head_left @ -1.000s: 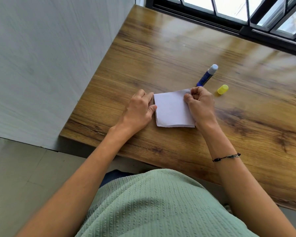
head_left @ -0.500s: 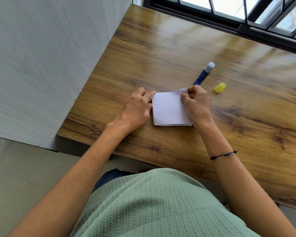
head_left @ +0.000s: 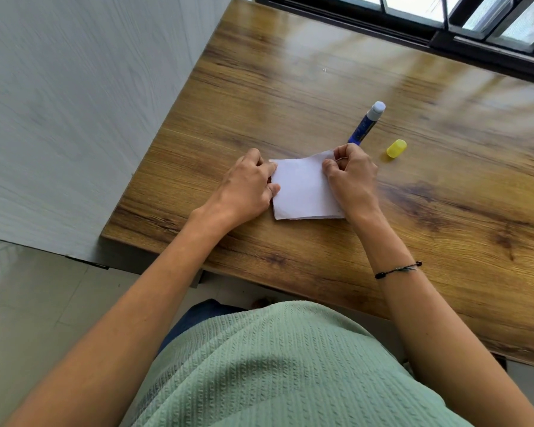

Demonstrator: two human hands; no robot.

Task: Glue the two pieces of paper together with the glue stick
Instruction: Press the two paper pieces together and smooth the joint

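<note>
Head view: I'm watching the left hand and right hand, fingers curled, pinching opposite edges of the stacked white paper squares between them; pressing evenly outward should bond them. The uncapped blue glue stick is lying just beyond the right fingers.

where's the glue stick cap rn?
In the head view the yellow cap lies loose on the wooden table, to the right of the uncapped glue stick and just beyond the right hand.
</note>
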